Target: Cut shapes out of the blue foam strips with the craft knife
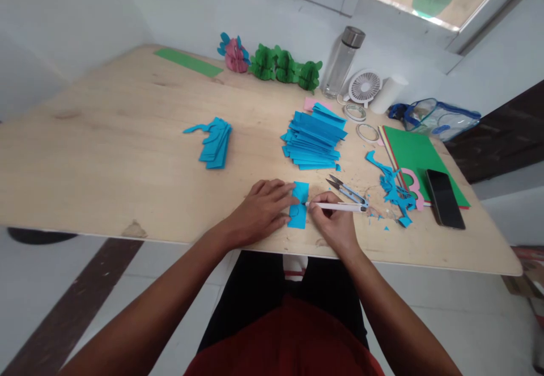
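Note:
A small blue paper rectangle [299, 217] lies near the table's front edge, with a dark curved line drawn on it. My left hand [264, 210] rests flat on the table with its fingers spread, the fingertips pressing the paper's left side. In my right hand [334, 220] is a white pen [346, 207], its tip at the paper's right edge. Just beyond that hand lie small thread snips [346, 188]. Farther back is a stack of folded blue paper strips [314, 141]; to the left sits a smaller pile of cut blue paper pieces [216, 144].
Blue scraps [395, 189], a black phone [445, 199] and green sheets [419, 155] are at right. Along the wall stand a glass bottle [342, 64], a small fan [364, 87], green paper ornaments [284, 65] and a pink one [236, 56]. A green strip [189, 62] lies back left.

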A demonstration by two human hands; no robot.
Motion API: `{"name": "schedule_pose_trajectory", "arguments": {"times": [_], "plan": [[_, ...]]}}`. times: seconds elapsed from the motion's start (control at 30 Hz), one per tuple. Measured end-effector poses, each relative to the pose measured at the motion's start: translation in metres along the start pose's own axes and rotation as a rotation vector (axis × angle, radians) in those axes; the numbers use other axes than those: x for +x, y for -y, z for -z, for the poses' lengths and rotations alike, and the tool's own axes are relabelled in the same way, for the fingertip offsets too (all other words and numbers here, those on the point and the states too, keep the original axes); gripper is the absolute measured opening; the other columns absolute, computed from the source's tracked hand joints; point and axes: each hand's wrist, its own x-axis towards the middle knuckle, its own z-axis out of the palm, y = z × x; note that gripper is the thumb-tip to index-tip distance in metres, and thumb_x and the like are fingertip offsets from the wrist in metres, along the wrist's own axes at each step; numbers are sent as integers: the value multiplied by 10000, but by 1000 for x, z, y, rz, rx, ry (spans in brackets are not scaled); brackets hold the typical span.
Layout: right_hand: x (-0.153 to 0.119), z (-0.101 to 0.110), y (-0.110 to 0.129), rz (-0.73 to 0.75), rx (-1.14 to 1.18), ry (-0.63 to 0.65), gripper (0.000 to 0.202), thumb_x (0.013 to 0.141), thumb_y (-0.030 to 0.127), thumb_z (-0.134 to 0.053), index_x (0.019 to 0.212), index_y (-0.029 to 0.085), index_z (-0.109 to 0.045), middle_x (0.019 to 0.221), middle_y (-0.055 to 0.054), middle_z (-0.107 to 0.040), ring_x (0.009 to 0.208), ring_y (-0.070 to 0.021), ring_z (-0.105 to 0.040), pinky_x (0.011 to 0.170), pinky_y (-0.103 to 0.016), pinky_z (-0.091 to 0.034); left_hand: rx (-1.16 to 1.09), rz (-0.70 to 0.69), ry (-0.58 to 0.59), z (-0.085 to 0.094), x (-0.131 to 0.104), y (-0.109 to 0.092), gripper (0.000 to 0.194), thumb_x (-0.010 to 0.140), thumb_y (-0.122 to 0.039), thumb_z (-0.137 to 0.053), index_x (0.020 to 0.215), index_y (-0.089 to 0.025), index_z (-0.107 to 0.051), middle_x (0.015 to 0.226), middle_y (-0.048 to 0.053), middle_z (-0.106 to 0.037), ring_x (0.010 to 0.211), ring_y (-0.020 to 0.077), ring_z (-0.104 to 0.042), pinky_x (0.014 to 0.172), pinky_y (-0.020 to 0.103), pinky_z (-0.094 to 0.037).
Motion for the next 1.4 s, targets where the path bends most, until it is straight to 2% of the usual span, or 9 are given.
{"name": "schedule_pose_trajectory", "arguments": {"times": [0.47,0.73,1.4], "plan": [[-2,-1,1,14,-29,29,106,813,320,-576,761,228,-579,684,7,-610,637,-154,-549,574,-259,-444,5,-17,6,-2,1,2,357,927,-270,-474,1261,-248,-599,1503,103,-460,1371,307,-365,1126,536,-271],[-1,-1,1,-10,2,-13,105,797,322,-592,753,228,-578,642,21,-594,577,-140,-527,532,-249,-430,-5,-22,-20,-4,-1,4,352,919,-278,-490,1249,-273,-612,1474,88,-490,1356,305,-383,1119,533,-274],[0,0,-2,5,-49,30,88,796,301,-591,751,225,-585,656,21,-613,576,-135,-546,547,-251,-423,-16,-30,-16,-5,0,5,347,931,-277,-481,1253,-276,-610,1477,85,-484,1348,305,-383,1108,523,-284]]}}
